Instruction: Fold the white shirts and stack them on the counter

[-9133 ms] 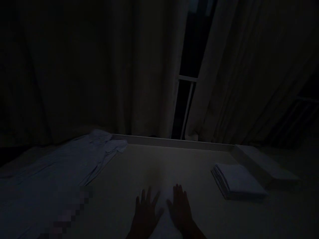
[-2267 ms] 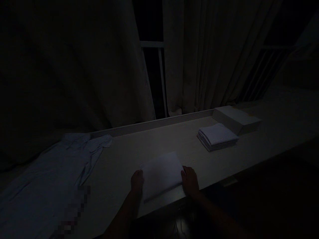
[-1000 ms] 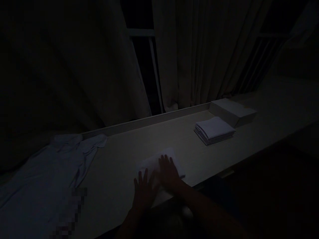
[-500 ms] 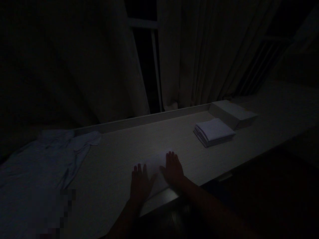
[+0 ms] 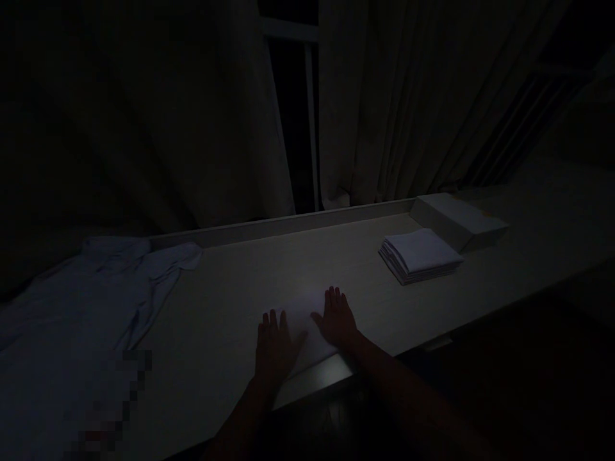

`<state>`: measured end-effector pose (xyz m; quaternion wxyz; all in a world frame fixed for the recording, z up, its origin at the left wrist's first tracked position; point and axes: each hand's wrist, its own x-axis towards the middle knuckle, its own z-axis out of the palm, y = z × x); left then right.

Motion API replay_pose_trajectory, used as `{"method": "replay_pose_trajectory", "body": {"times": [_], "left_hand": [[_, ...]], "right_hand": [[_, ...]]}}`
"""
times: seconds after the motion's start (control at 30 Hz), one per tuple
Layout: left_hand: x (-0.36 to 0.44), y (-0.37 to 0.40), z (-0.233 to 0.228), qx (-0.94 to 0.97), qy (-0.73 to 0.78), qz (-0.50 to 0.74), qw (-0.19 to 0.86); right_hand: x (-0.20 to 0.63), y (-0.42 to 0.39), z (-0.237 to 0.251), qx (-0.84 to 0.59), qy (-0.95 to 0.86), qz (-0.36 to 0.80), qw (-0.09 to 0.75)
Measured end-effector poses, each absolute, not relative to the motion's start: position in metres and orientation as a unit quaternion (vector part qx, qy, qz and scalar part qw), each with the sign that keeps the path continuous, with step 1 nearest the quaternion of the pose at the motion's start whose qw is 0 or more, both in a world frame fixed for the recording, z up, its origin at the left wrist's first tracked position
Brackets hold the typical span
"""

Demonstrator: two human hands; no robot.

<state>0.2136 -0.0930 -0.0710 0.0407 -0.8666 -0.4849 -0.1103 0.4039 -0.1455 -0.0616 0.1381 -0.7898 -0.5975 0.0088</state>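
White cloth [image 5: 315, 346] lies near the front edge of the bench [image 5: 230, 288], partly beneath the left hand [image 5: 277, 349] and right hand [image 5: 339, 320], each grip released, palm down. Uneven pressing could wrinkle it; a tug edgeward might drag it off.

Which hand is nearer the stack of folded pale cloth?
Right: the right hand is left of the stack and lower in view; the left hand lies farther left.

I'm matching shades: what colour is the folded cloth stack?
The folded cloth stack looks pale lavender-white in the dim light; head view.
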Motion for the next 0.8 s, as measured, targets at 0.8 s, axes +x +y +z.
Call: {"method": "replay_pose_trajectory", "body": {"times": [0.8], "left_hand": [[0.213, -0.096, -0.072, -0.857, -0.505, -0.092, 0.043]], "right_hand": [[0.447, -0.138, -0.048, -0.738, -0.665, 0.024, 0.115]]}}
